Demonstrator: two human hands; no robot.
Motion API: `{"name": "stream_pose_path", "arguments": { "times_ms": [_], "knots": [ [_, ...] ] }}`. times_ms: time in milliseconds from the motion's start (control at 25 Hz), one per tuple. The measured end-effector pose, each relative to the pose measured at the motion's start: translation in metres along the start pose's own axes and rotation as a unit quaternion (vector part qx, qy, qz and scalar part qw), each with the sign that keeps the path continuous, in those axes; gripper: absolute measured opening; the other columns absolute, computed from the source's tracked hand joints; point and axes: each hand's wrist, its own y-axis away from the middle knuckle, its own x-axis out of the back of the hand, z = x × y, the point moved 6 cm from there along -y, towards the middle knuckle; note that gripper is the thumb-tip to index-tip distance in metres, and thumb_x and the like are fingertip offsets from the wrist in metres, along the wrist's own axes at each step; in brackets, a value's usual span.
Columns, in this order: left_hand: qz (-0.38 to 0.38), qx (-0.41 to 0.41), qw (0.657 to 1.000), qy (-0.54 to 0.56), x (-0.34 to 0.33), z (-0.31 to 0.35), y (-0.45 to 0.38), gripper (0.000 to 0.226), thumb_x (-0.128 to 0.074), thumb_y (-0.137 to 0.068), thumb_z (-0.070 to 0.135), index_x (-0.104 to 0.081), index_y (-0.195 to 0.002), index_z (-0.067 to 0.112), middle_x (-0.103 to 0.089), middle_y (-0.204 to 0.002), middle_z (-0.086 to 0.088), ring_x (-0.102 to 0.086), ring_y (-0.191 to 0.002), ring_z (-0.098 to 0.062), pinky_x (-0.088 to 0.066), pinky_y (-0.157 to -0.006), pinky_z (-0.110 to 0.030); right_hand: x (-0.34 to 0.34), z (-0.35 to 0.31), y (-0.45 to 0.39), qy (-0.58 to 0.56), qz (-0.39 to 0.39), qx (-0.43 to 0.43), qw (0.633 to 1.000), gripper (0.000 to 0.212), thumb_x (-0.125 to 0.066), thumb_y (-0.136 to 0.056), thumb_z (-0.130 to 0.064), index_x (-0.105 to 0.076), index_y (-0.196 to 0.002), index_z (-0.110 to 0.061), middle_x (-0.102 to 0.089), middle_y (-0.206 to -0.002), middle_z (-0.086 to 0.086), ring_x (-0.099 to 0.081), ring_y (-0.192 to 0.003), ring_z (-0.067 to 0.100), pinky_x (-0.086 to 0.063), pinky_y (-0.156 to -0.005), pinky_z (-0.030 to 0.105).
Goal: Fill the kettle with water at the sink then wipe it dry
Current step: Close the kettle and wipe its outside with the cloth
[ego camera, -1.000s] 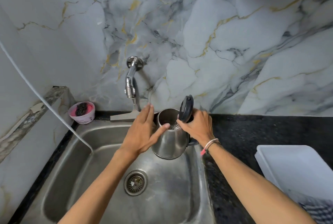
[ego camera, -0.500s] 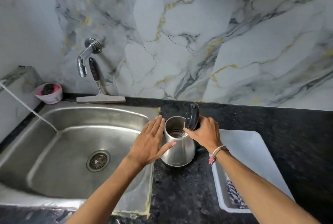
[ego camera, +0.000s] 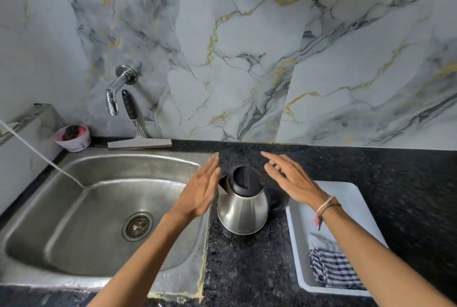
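The rounded steel kettle (ego camera: 243, 210) now stands on the black speckled desk (ego camera: 247, 269) beside the steel sink (ego camera: 74, 208), black lid (ego camera: 243, 178) shut. Left hand (ego camera: 197, 195) and right hand (ego camera: 291, 180) have let go, fingers spread; wiping comes next.

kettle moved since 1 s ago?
Yes. The kettle went from over the sink basin rightward onto the black counter, lid now closed.
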Motion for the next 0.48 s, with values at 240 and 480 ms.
{"name": "stream_pose_path", "arguments": {
  "times_ms": [240, 480],
  "knots": [
    [-0.073, 0.056, 0.995, -0.048, -0.021, 0.029, -0.066, 0.061, -0.018, -0.113, 0.033, -0.009, -0.164, 0.002, -0.005, -0.176, -0.014, -0.003, -0.164, -0.025, -0.007, -0.134, -0.044, -0.038, -0.024, -0.042, 0.202, -0.029, -0.15, 0.967, 0.059, -0.019, -0.105, -0.055, -0.043, -0.153, -0.03, -0.041, -0.16, 0.009, -0.034, -0.149, 0.029, -0.026, -0.119, 0.048],
    [-0.098, 0.113, 0.983, -0.105, -0.044, 0.009, -0.058, 0.063, -0.009, -0.111, 0.038, 0.006, -0.165, 0.008, 0.012, -0.176, -0.007, 0.01, -0.163, -0.019, 0.007, -0.131, -0.055, -0.048, -0.023, -0.034, 0.203, -0.037, -0.206, 0.957, 0.061, -0.013, -0.105, -0.054, -0.036, -0.156, -0.028, -0.035, -0.163, 0.013, -0.026, -0.152, 0.031, -0.017, -0.121, 0.055]
  ]
}}
